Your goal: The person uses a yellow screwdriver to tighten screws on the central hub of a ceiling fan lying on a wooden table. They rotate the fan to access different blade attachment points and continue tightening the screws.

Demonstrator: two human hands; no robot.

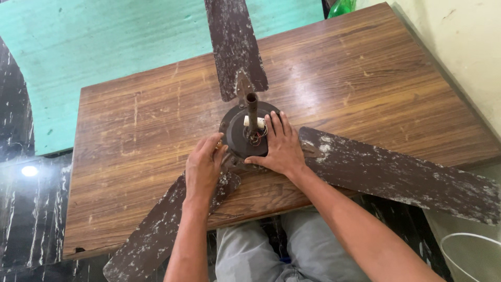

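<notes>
An old brown ceiling fan lies on a wooden table [156, 130], its dark round motor housing [241, 137] facing up with a rusty downrod [252, 107] standing in the middle. Three worn, paint-flecked blades spread out: one far [235, 47], one to the right [396, 175], one to the near left [156, 235]. My left hand [204, 167] rests on the housing's left rim where the near-left blade joins. My right hand [282, 146] lies flat, fingers spread, on the housing's right side.
A teal wall or board [104, 47] stands behind the table. Dark marble floor [26, 209] shows at the left. A green bottle [342, 7] sits at the top edge, a cream wall at right, and a white curved rim [469, 250] at bottom right.
</notes>
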